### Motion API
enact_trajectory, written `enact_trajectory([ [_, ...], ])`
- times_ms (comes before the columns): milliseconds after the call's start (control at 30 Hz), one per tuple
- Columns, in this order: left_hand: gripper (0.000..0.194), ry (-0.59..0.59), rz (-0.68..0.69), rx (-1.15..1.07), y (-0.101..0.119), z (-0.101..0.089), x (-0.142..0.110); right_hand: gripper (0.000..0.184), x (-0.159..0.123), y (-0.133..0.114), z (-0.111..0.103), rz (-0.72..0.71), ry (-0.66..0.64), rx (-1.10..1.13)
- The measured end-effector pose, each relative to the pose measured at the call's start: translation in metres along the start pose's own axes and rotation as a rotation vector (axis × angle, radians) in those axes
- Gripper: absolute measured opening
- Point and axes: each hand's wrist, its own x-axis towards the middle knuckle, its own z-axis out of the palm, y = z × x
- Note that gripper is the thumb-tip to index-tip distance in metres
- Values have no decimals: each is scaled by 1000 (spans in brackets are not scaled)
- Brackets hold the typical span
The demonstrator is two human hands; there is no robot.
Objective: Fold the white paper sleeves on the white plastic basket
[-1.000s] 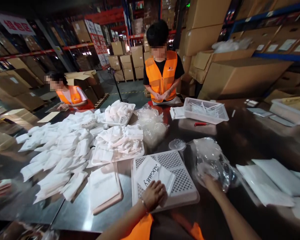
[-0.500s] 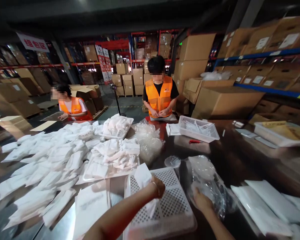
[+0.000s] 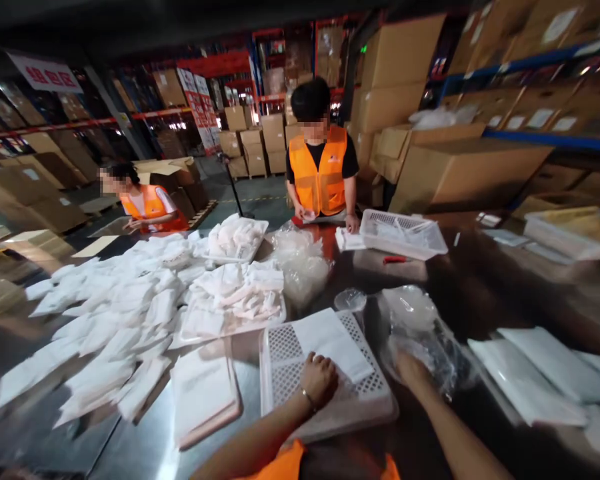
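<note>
While the curled left hand (image 3: 321, 381) touches one packet (image 3: 334, 339) atop one tray (image 3: 285, 363), the right hand (image 3: 412, 371) touches plastic (image 3: 414, 310), both grips unclear.

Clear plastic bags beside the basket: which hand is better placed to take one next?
Right hand, probably: it touches the clear plastic bags, while the left hand is at the white pouch on the perforated basket.

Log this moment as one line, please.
left hand: on white packet atop upturned perforated basket | right hand: touching clear plastic | left side: white pouch pile
</note>
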Motion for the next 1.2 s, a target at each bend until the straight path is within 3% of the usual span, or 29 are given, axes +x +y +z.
enact_trajectory([
  [67,25,-20,10,24,-5,-4,-14,20,6,-5,-4,18,-59,-9],
  [133,24,18,73,56,-7,-4,-20,29,5,-13,-9,-18,-89,0],
  [233,23,-7,110,43,-4,0,-21,34,-15,-25,-17,-123,-86,40],
  [300,21,-61,50,28,-1,2,-18,39,-39,-30,-16,-286,-68,134],
  [367,19,-95,3,34,0,0,-15,47,-63,-35,-11,-568,-101,260],
  [433,21,-110,10,44,-2,-5,-13,42,-83,-41,-4,-843,-179,321],
  [500,26,-118,15,50,-7,-10,-11,37,-96,-49,1,-970,-232,285],
  [667,25,-122,10,52,-15,-17,-9,49,-105,-60,-1,-1046,-186,217],
  [833,28,-100,15,62,-17,-16,-17,47,-107,-65,-12,-1208,-128,169],
  [1000,45,54,138,-18,-19,-3,-38,38,-99,-71,-15,-1285,11,131],
  [1067,50,157,209,-56,-16,6,-45,33,-94,-77,-12,-1227,108,100],
  [1200,68,377,235,-139,2,15,-51,22,-95,-103,1,-956,271,56],
])
